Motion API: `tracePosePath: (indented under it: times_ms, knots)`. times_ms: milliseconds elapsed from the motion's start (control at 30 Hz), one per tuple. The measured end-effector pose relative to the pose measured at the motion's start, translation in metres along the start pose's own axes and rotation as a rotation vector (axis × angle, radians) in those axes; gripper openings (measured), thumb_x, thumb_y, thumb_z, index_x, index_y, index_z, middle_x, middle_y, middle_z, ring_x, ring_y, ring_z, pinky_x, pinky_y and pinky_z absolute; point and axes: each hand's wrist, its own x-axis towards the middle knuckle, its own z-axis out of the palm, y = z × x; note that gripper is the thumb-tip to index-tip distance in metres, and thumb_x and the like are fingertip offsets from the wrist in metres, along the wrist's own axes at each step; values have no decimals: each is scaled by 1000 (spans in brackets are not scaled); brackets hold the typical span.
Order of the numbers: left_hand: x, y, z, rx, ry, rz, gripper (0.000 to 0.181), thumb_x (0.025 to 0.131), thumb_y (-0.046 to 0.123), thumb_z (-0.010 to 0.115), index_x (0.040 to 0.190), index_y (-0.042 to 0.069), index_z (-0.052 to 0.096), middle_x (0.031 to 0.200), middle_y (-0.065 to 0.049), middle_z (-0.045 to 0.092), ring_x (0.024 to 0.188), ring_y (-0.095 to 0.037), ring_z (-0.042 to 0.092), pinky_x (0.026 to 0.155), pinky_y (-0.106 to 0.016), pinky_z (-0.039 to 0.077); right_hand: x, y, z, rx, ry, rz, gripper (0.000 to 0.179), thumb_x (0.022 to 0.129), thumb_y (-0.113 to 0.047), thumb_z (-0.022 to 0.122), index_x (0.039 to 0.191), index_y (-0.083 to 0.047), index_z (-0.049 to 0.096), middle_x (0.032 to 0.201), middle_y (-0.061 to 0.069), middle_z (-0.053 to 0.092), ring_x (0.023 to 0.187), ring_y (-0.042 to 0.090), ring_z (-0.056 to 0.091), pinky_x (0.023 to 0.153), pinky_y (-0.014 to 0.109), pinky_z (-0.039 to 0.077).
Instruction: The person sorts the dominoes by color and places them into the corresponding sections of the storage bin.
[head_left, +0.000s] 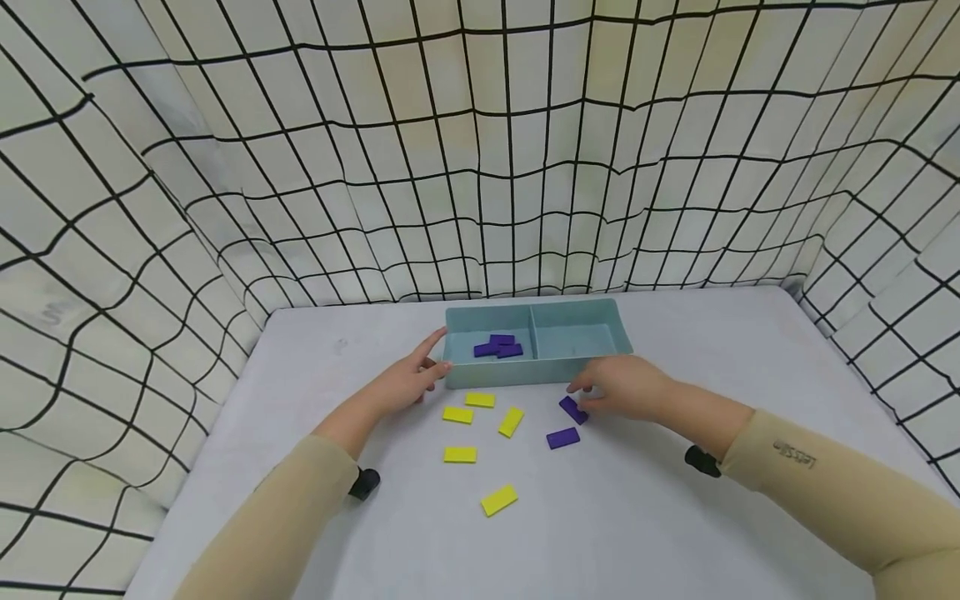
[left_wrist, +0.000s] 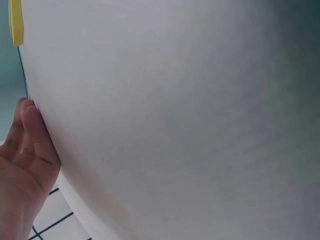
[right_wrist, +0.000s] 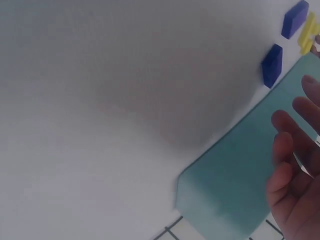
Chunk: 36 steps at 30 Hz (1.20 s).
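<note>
A light blue two-compartment box (head_left: pixel 487 374) stands toward the back of the table. My left hand (head_left: pixel 405 385) is at its left end, index finger stretched along the side and thumb by the front corner. In the left wrist view that hand (left_wrist: pixel 30 170) lies against the box's edge. A small pile of purple blocks (head_left: pixel 486 350) lies in the left compartment. My right hand (head_left: pixel 626 387) hovers before the right compartment, thumb and index finger apart around a purple block (head_left: pixel 573 409). In the right wrist view its fingers (right_wrist: pixel 287 125) are loosely bent and clear of the block.
Another purple block (head_left: pixel 562 437) lies just nearer to me. Several yellow blocks are scattered in front of the box, among them one yellow block (head_left: pixel 498 500) closest to me. A black grid net (head_left: pixel 510 158) over pale sheeting surrounds the white table (head_left: pixel 600 533).
</note>
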Motion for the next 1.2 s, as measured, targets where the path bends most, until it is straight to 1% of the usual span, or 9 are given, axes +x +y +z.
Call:
tracePosePath:
  times_ms: [167, 333, 500, 633, 767, 900, 1100, 1200]
  knots:
    - [-1, 0, 2, -1, 1, -5, 69, 100, 56, 48, 155, 53, 6, 129, -11, 55, 81, -23, 58, 74, -38, 45, 2, -5, 7, -17, -28, -26, 25, 88, -30, 77, 111, -20, 76, 97, -7, 70, 90, 11, 64, 78, 31, 53]
    - [-1, 1, 1, 1, 2, -1, 70, 100, 56, 47, 155, 51, 6, 130, -11, 55, 81, -23, 58, 74, -38, 45, 5, -8, 11, -55, -49, -47, 27, 87, -29, 77, 113, -19, 75, 88, -9, 65, 79, 8, 56, 74, 29, 50]
    - [-2, 1, 0, 7, 1, -2, 69, 101, 55, 47, 156, 50, 6, 130, -12, 54, 81, -23, 58, 75, -38, 45, 7, -8, 14, -76, -46, -59, 29, 87, -31, 77, 114, -20, 75, 83, -12, 61, 74, 7, 52, 72, 27, 49]
    - [-2, 1, 1, 8, 5, 4, 69, 100, 55, 47, 156, 50, 6, 130, -12, 54, 82, -23, 59, 75, -38, 45, 6, -8, 17, -66, -38, -55, 30, 87, -33, 77, 114, -20, 74, 81, -12, 60, 74, 7, 51, 71, 27, 48]
    - [-1, 0, 2, 5, -1, 4, 70, 100, 55, 47, 156, 49, 6, 129, -12, 55, 81, -23, 58, 75, -38, 45, 5, -7, 20, -57, -32, -51, 30, 86, -29, 78, 115, -20, 74, 89, -10, 65, 78, 8, 56, 74, 29, 50]
    - [-1, -2, 4, 7, -12, 3, 70, 100, 55, 47, 156, 49, 5, 129, -12, 55, 79, -23, 58, 75, -38, 45, 2, -7, 24, -77, -32, -48, 30, 86, -25, 78, 116, -21, 74, 99, -6, 69, 86, 10, 61, 78, 32, 53]
    - [-1, -2, 4, -3, 8, 5, 69, 100, 55, 48, 155, 52, 6, 128, -10, 55, 79, -23, 58, 74, -38, 44, 1, -4, 25, -76, 10, -59, 31, 86, -18, 76, 116, -22, 74, 100, -6, 69, 88, 11, 61, 78, 31, 53]
    - [-2, -2, 3, -4, 10, 8, 68, 100, 55, 48, 155, 52, 6, 127, -10, 56, 79, -23, 57, 74, -38, 44, 0, -3, 24, -64, 22, -56, 32, 86, -13, 74, 117, -23, 74, 97, -7, 66, 82, 9, 58, 74, 29, 51]
